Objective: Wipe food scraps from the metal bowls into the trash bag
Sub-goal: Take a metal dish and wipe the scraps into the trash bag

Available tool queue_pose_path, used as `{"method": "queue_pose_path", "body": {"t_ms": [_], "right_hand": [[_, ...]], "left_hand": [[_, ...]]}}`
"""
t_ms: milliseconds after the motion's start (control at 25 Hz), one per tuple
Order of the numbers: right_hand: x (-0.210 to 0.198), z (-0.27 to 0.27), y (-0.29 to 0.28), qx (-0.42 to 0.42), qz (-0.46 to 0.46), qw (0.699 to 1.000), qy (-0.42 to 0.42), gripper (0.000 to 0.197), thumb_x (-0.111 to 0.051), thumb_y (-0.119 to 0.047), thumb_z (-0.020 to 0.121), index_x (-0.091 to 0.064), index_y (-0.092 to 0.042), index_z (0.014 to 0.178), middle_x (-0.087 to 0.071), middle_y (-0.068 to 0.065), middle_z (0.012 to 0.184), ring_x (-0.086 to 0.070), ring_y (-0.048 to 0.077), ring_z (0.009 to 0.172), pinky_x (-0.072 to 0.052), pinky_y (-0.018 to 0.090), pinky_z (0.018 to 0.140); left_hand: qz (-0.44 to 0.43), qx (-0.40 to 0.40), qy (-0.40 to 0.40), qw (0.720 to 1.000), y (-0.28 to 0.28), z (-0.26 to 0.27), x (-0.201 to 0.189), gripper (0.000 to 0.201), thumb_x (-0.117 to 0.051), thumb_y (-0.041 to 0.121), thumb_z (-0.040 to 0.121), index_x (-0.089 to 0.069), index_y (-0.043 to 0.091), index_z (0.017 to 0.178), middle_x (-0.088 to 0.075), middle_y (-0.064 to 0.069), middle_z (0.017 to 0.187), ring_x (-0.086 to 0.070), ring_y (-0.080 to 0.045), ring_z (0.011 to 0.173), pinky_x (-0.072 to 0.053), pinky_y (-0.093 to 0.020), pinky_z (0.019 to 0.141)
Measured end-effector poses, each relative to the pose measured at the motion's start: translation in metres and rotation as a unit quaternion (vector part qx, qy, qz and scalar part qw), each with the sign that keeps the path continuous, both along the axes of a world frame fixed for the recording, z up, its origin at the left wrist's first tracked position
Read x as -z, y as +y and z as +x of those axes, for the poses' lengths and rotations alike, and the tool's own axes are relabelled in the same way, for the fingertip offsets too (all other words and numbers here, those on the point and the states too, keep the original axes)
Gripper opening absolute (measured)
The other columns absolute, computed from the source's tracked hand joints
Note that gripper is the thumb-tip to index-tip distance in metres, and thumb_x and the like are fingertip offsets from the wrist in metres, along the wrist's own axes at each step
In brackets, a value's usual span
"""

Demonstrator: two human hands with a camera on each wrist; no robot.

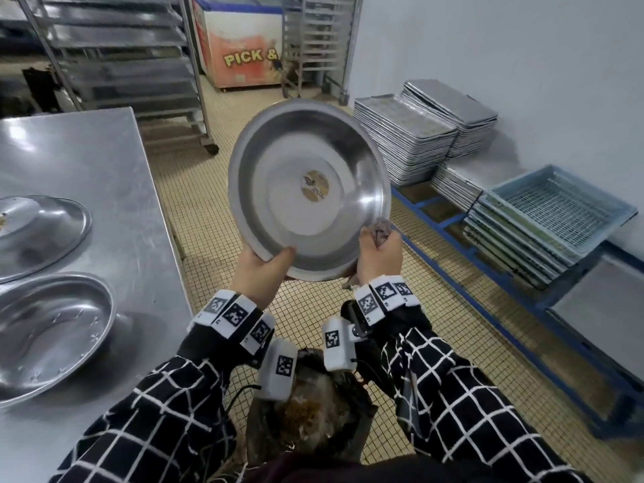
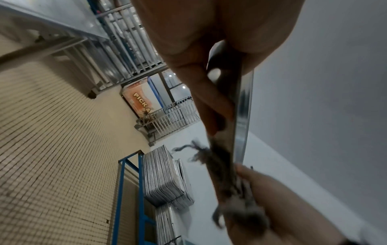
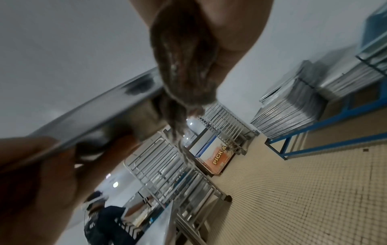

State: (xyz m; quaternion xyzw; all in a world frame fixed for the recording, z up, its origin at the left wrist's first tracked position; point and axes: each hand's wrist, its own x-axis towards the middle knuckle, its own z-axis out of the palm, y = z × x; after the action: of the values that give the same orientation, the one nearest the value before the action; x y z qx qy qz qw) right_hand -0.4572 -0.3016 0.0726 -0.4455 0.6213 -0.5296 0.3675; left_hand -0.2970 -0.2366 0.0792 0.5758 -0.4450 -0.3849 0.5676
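Observation:
A wide metal bowl [image 1: 308, 190] is held up and tilted toward me, its inside bare but for a round sticker. My left hand [image 1: 261, 270] grips its lower left rim, thumb over the edge. My right hand [image 1: 380, 252] clutches a grey rag [image 1: 382, 230] against the lower right rim. Below my wrists, a dark trash bag [image 1: 313, 413] with brown scraps stands open on the floor. In the left wrist view the bowl's rim [image 2: 244, 116] runs edge-on past my left fingers [image 2: 211, 102], with the rag [image 2: 234, 190] beyond. In the right wrist view the rag [image 3: 182, 54] hangs from my right hand beside the bowl [image 3: 94, 116].
A steel table [image 1: 104, 176] at my left carries two more metal bowls [image 1: 41, 325], [image 1: 38, 231]. Stacked baking trays [image 1: 411, 144] and blue crates [image 1: 561, 207] sit on a blue frame along the right wall. Tray racks [image 1: 118, 57] and a freezer chest [image 1: 244, 47] stand behind.

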Motion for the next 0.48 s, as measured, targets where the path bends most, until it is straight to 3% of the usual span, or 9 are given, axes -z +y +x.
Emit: {"method": "queue_pose_path", "body": {"t_ms": [120, 240, 320, 400, 480], "right_hand": [[-0.001, -0.004, 0.005, -0.096, 0.033, 0.994, 0.028, 0.026, -0.043, -0.034, 0.098, -0.048, -0.011, 0.109, -0.059, -0.003, 0.088, -0.062, 0.012, 0.076, -0.045, 0.018, 0.056], [0.01, -0.014, 0.011, -0.145, 0.096, 0.979, 0.103, 0.022, -0.043, -0.031, 0.099, -0.052, -0.012, 0.106, -0.059, -0.006, 0.088, -0.063, 0.013, 0.082, -0.041, 0.016, 0.053], [0.018, -0.017, 0.016, -0.134, 0.069, 0.975, 0.161, 0.017, -0.047, -0.026, 0.097, -0.054, -0.012, 0.102, -0.059, -0.006, 0.089, -0.062, 0.011, 0.085, -0.04, 0.013, 0.056], [0.016, -0.01, 0.024, -0.158, 0.02, 0.97, 0.185, 0.016, -0.049, -0.028, 0.096, -0.056, -0.015, 0.102, -0.059, -0.005, 0.097, -0.06, 0.007, 0.088, -0.041, 0.01, 0.057], [0.009, 0.006, 0.037, -0.232, -0.02, 0.95, 0.208, 0.017, -0.046, -0.032, 0.096, -0.054, -0.017, 0.102, -0.057, -0.005, 0.102, -0.056, 0.002, 0.083, -0.044, 0.009, 0.059]], "left_hand": [[0.057, -0.053, 0.056, 0.995, -0.001, 0.006, 0.006, 0.019, -0.056, 0.007, 0.087, -0.054, 0.015, 0.104, -0.065, -0.012, 0.098, -0.067, -0.031, 0.087, -0.06, -0.046, 0.07], [0.08, -0.092, 0.025, 0.992, 0.0, 0.027, 0.011, 0.021, -0.054, 0.01, 0.083, -0.054, 0.024, 0.099, -0.064, -0.013, 0.097, -0.065, -0.036, 0.088, -0.057, -0.054, 0.075], [0.072, -0.095, -0.018, 0.993, 0.002, 0.035, 0.011, 0.018, -0.05, 0.008, 0.085, -0.054, 0.021, 0.096, -0.06, -0.01, 0.086, -0.064, -0.036, 0.08, -0.058, -0.05, 0.068], [0.061, -0.101, -0.079, 0.99, 0.006, 0.038, 0.007, 0.016, -0.048, 0.007, 0.089, -0.05, 0.022, 0.084, -0.053, -0.005, 0.073, -0.057, -0.028, 0.065, -0.055, -0.036, 0.057], [0.062, -0.095, -0.098, 0.989, 0.008, 0.037, 0.003, 0.015, -0.048, 0.012, 0.093, -0.049, 0.022, 0.082, -0.051, -0.003, 0.071, -0.052, -0.022, 0.062, -0.052, -0.039, 0.058]]}}
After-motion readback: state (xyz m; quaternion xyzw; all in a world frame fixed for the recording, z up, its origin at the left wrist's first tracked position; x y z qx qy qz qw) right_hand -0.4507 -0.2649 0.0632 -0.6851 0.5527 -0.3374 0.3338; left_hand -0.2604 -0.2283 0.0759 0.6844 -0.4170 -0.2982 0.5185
